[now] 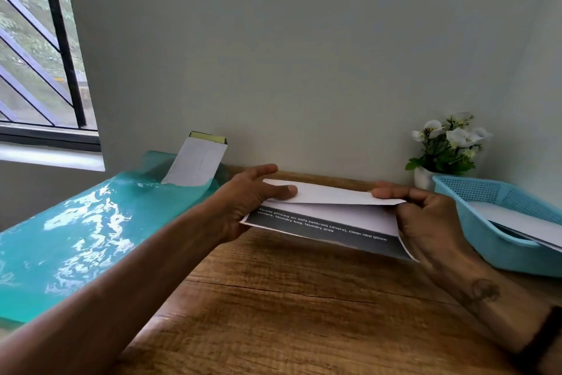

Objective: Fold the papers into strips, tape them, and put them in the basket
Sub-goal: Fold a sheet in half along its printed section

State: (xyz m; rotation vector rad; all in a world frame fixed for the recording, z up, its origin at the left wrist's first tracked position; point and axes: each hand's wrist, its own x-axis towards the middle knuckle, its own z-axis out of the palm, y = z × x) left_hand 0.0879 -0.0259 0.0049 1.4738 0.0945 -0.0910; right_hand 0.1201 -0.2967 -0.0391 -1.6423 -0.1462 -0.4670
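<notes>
At centre frame, a person's left hand (243, 204) and right hand (425, 219) pinch opposite ends of a half-folded paper (328, 210) above the table (273, 298), apparently to align its edges; the basket (474, 192) waits at right.

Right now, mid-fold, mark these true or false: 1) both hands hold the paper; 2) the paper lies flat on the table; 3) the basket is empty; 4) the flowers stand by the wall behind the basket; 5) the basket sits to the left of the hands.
1) True: the left hand and right hand pinch the ends of the paper.
2) False: it is held up above the wooden table, partly folded.
3) False: the blue basket already holds white paper.
4) True: the white flowers stand there.
5) False: it sits to the right.
</notes>
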